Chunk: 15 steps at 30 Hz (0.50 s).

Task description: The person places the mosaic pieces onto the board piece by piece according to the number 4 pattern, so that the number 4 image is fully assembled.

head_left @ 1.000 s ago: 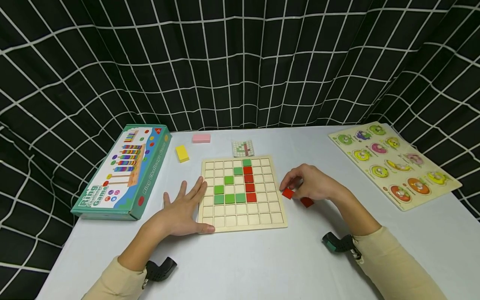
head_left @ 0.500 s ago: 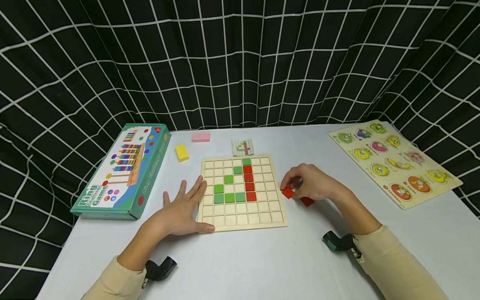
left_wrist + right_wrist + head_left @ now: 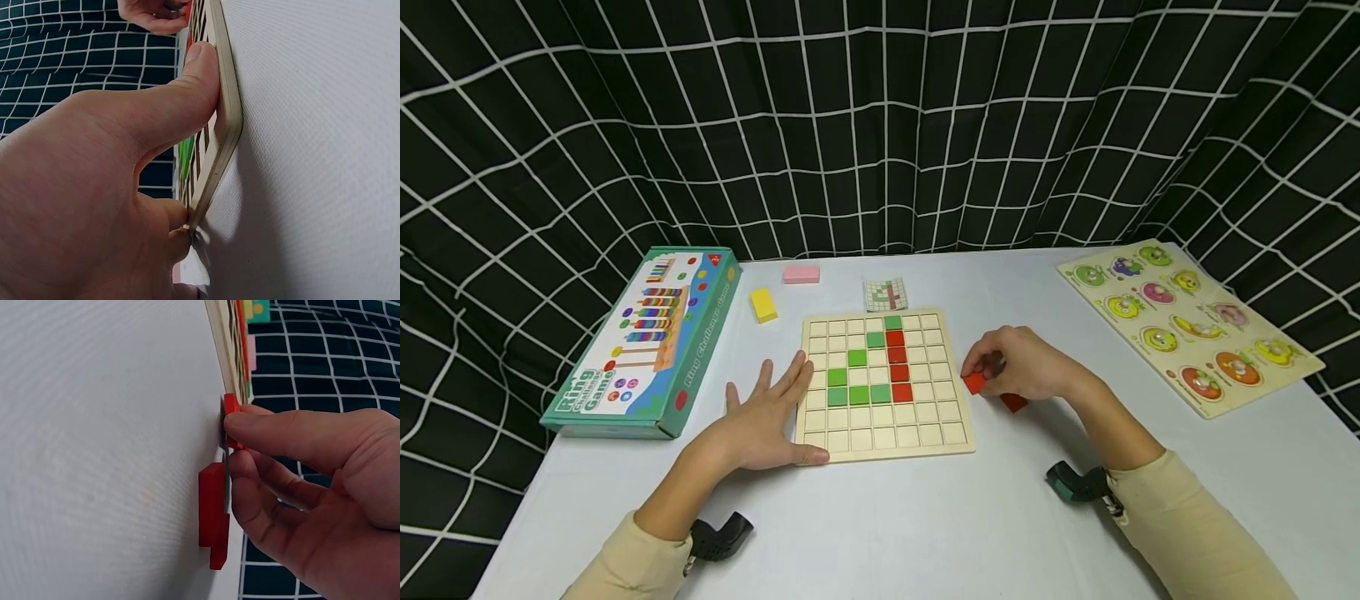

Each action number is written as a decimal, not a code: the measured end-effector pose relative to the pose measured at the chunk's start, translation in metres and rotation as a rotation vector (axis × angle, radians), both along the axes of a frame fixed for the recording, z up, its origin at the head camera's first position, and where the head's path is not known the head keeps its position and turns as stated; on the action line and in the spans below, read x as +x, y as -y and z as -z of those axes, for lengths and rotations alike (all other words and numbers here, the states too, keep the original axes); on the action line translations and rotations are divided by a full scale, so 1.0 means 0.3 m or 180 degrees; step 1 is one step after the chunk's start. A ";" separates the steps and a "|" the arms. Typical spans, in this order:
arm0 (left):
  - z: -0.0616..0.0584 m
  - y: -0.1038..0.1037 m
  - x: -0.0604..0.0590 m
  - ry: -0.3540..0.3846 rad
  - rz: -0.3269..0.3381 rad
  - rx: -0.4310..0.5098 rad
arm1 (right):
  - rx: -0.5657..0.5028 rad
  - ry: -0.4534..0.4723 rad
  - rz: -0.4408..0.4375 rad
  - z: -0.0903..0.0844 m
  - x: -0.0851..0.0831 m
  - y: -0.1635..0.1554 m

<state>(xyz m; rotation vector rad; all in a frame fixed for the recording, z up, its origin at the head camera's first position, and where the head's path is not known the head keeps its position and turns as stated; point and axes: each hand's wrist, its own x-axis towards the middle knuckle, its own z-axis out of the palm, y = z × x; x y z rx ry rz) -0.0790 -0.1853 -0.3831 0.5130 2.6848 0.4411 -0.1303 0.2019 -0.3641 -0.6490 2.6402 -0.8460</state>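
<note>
Pinching a red tile (image 3: 975, 382), the right hand (image 3: 1026, 367) sits beside the board (image 3: 958, 433).

Bare table (image 3: 887, 525) near front edge; grid board (image 3: 880, 433) blocks centre between hands.

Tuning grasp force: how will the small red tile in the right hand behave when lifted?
The red tile looks thin, flat and rigid, so probably light and stiff. Flat faces: unlikely to roll. The right hand pinches its narrow edges, so it may slip or pivot.
</note>
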 end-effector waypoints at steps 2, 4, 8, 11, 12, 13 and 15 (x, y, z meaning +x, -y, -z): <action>0.001 0.000 0.000 0.0002 -0.0001 -0.0004 | -0.0007 -0.0028 0.0019 -0.004 0.000 0.000; 0.002 0.000 -0.001 0.0002 -0.0004 -0.0015 | -0.0002 -0.0056 0.0043 -0.007 0.001 0.000; 0.003 -0.001 -0.002 -0.0001 -0.0009 -0.0037 | 0.0022 -0.0105 0.0102 -0.012 0.002 -0.001; 0.003 -0.001 -0.001 -0.0004 -0.0003 -0.0040 | 0.0028 -0.0117 0.0168 -0.015 0.001 0.000; 0.002 -0.001 -0.001 -0.0006 -0.0002 -0.0038 | 0.0022 -0.0106 0.0198 -0.016 0.001 0.001; 0.002 -0.001 -0.001 -0.0005 -0.0002 -0.0035 | 0.0009 -0.0086 0.0230 -0.017 0.001 0.002; 0.001 -0.001 0.000 -0.0010 0.0003 -0.0035 | -0.0016 -0.0045 0.0284 -0.019 0.001 0.004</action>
